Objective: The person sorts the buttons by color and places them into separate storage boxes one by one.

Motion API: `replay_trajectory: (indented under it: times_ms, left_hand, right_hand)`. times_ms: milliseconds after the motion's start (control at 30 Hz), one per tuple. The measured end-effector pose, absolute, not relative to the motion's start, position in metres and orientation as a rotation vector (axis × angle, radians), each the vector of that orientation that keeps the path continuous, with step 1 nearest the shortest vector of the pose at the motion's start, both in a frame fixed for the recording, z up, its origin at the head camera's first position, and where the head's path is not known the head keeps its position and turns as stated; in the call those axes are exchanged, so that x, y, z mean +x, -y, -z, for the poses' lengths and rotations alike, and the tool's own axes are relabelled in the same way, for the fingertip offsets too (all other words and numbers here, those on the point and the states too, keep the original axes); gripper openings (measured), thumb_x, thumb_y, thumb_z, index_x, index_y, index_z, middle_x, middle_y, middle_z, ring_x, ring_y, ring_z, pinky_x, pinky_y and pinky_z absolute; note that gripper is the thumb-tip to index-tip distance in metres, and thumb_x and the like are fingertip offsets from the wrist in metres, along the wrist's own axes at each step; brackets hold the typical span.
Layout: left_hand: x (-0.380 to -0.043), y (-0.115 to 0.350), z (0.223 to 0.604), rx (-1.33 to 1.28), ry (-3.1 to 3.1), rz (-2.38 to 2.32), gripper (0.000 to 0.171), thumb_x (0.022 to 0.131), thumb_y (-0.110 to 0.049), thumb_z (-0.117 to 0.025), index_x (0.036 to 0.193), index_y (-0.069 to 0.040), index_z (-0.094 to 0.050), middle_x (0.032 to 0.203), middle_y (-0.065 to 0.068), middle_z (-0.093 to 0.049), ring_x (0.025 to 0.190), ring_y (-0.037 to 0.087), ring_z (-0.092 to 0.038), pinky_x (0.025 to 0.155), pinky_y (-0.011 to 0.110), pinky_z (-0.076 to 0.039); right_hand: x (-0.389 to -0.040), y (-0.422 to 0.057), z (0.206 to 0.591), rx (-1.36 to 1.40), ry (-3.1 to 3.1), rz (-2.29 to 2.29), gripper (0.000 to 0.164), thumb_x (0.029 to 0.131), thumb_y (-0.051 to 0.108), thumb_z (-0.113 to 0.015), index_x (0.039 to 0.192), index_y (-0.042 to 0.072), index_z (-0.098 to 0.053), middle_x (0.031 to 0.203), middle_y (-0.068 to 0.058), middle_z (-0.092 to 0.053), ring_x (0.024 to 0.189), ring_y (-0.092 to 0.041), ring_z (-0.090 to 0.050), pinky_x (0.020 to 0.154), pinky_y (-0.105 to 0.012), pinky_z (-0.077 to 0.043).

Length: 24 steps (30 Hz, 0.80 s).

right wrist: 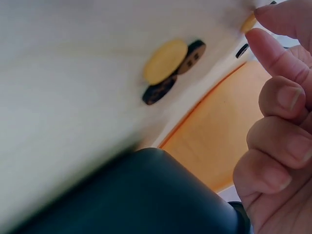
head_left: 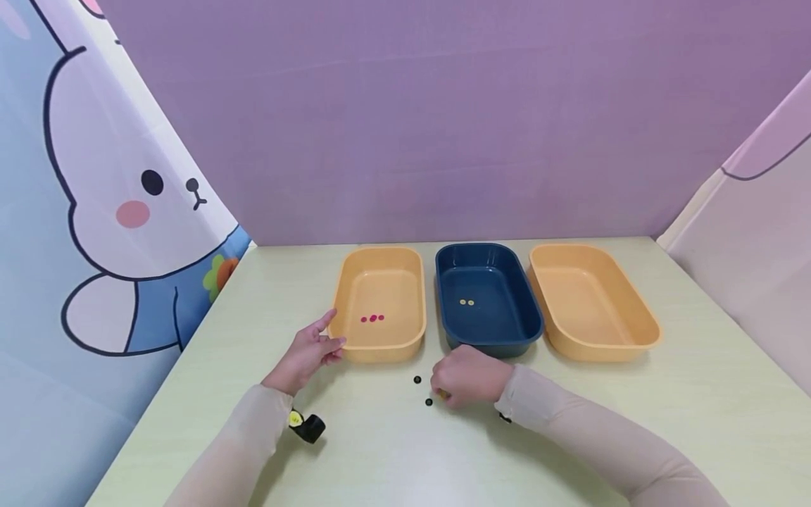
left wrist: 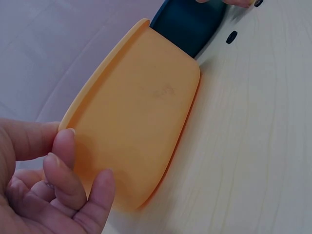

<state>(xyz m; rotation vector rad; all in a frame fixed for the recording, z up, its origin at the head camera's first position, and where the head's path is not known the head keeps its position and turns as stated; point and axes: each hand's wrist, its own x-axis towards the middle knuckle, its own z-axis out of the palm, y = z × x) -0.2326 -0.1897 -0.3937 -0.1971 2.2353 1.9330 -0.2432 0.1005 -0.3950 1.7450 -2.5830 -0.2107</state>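
In the head view my left hand (head_left: 309, 354) holds the near left corner of an orange tray (head_left: 380, 352), its fingertips at the rim. My right hand (head_left: 469, 377) is low over the table before a dark blue tray (head_left: 491, 348). Thumb and index finger pinch a yellow button (right wrist: 249, 22), seen in the right wrist view. A black button (right wrist: 242, 50) lies just past those fingertips. Nearer that camera, another yellow button (right wrist: 165, 61) rests against two dark buttons, one of them a brownish button (right wrist: 192, 57); the head view has this group hidden behind the right hand.
Several pink buttons (head_left: 373, 318) lie inside the left orange tray, and two yellow buttons (head_left: 466, 303) inside the blue one. A second orange tray (head_left: 605, 350) stands at the right. Behind the trays rises a purple backdrop (head_left: 405, 141).
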Motion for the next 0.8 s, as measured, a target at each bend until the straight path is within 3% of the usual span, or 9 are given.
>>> replay_trajectory:
  times_ms: [800]
  left_hand:
    - [-0.2335,0.1898,0.3955,-0.167,-2.233,-1.953,0.071,0.094,0.0,-0.055,0.153,-0.006,-0.017,0.067,0.0,-0.056,0.062,0.009,-0.054,0.063,0.02,-0.049]
  right_hand:
    - [-0.2479,-0.1044,0.4021,1.709,2.503,0.186,0.023,0.068,0.011,-0.068,0.055,0.021,-0.052,0.056,0.012,-0.039,0.05,-0.003,-0.034,0.046,-0.019,-0.029]
